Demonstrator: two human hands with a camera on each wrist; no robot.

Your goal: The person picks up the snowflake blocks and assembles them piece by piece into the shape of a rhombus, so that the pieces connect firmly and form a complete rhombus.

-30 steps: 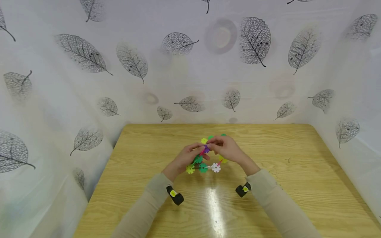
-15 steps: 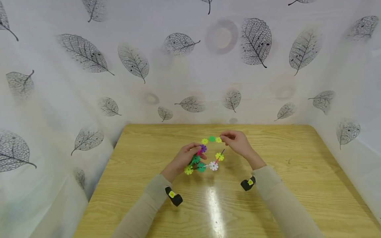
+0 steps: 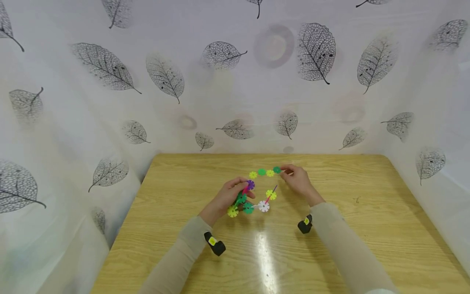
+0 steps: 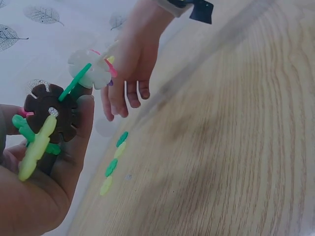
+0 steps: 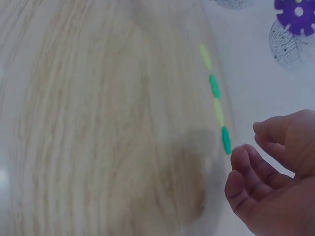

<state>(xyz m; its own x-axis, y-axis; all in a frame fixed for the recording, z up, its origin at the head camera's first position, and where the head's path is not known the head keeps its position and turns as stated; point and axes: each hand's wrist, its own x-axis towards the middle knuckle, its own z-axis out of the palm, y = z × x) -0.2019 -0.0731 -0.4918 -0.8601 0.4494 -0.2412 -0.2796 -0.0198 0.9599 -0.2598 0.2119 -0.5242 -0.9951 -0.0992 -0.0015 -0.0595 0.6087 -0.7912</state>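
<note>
My right hand point(image 3: 299, 181) has left the cluster point(image 3: 249, 200) my left hand point(image 3: 229, 195) grips, and now reaches, fingers loose, the dark green disc point(image 3: 277, 170) just before its fingertips.

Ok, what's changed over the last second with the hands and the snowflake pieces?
The right hand left the cluster of joined discs and moved out to the right and away, to the dark green end of the row of four discs on the table; whether it touches is unclear. The left hand grips the cluster as before, and the row lies in the same place.
</note>
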